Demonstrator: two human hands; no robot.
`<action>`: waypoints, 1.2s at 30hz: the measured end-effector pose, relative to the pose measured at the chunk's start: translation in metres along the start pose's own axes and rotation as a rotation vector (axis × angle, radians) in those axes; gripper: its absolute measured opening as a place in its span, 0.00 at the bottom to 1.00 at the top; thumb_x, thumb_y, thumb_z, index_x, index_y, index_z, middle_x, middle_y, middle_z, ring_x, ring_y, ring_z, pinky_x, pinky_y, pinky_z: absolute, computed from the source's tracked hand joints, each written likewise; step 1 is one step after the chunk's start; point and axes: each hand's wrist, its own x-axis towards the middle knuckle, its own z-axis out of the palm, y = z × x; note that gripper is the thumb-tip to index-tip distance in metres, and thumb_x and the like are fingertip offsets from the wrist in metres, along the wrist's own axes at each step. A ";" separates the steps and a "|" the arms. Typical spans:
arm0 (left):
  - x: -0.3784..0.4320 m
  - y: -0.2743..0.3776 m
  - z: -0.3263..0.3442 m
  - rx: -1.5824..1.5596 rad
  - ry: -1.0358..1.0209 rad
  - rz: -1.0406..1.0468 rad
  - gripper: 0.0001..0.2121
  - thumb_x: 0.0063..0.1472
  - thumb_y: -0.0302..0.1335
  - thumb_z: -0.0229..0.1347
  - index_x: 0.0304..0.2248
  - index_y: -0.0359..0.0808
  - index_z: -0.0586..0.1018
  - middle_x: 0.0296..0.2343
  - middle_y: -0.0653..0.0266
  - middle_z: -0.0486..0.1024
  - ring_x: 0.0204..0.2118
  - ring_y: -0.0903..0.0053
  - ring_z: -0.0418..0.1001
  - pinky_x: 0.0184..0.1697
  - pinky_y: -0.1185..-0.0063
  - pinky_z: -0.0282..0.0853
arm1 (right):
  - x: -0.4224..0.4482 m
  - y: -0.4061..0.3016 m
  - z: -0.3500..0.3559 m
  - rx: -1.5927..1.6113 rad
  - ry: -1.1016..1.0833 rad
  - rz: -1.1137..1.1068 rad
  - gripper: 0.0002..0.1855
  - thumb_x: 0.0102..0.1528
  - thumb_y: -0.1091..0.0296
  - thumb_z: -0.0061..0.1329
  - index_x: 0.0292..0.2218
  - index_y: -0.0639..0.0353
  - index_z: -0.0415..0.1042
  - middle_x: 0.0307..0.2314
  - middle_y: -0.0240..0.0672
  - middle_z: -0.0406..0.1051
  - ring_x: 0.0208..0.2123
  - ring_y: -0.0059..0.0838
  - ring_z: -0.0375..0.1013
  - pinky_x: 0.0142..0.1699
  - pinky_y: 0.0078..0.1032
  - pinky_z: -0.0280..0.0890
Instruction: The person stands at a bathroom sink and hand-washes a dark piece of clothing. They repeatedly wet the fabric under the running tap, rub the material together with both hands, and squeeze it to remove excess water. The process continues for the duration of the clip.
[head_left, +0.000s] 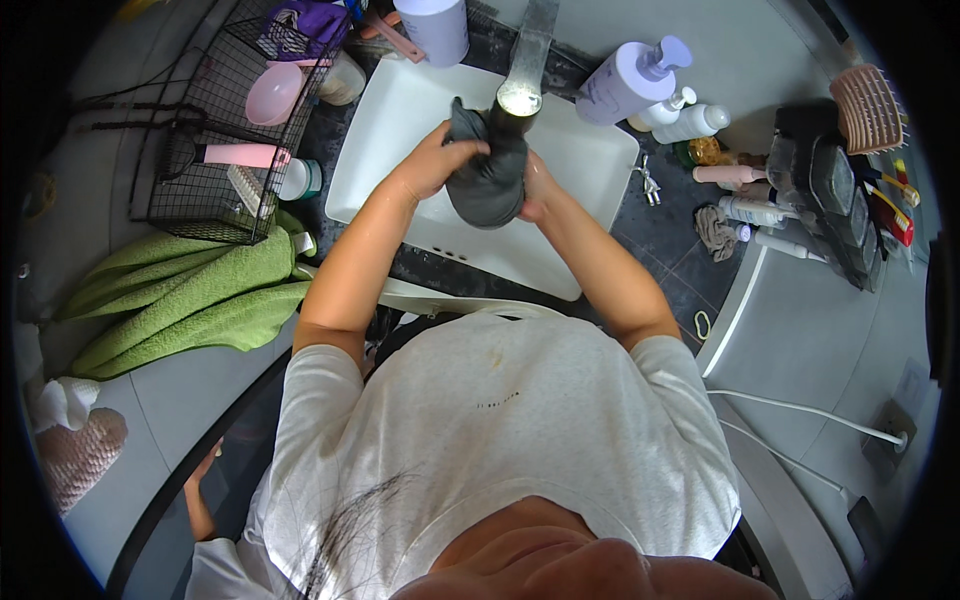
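A dark grey cloth item (487, 187), wet-looking and bunched, is held between both hands over the white sink basin (592, 202). My left hand (442, 160) grips its upper left part, with the thumb across the front. At its right side is my right hand (536, 186), the fingers partly hidden behind the cloth. Just above the cloth ends the metal faucet (529, 64), its round tip bright; whether water runs is hard to tell.
A black wire basket (217, 191) and a green towel (195, 292) are at the left. Lilac pump bottle (619, 82), small white bottles (686, 124) and a crumpled grey cloth (716, 232) lie right of the basin. Part of another arm (199, 499) shows at lower left.
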 end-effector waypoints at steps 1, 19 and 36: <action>0.009 -0.009 -0.007 -0.200 0.082 -0.098 0.17 0.54 0.30 0.51 0.44 0.36 0.70 0.38 0.63 0.72 0.41 0.77 0.70 0.47 0.77 0.64 | -0.002 -0.001 0.000 0.068 0.086 0.006 0.20 0.56 0.58 0.38 0.43 0.65 0.66 0.38 0.41 0.70 0.39 0.34 0.72 0.45 0.29 0.68; -0.028 -0.014 -0.022 0.306 0.117 -0.119 0.23 0.59 0.46 0.45 0.49 0.41 0.68 0.45 0.64 0.68 0.45 0.76 0.66 0.48 0.78 0.58 | -0.284 -0.014 -0.087 -0.078 0.577 -0.890 0.25 0.53 0.57 0.40 0.48 0.64 0.63 0.44 0.43 0.66 0.45 0.39 0.66 0.51 0.36 0.61; 0.107 -0.047 0.025 0.305 0.118 0.350 0.11 0.62 0.35 0.45 0.32 0.35 0.72 0.21 0.70 0.69 0.19 0.87 0.64 0.21 0.85 0.61 | -0.197 -0.034 0.007 -2.161 0.441 -0.722 0.22 0.46 0.79 0.47 0.46 0.61 0.65 0.47 0.47 0.62 0.49 0.45 0.61 0.54 0.34 0.57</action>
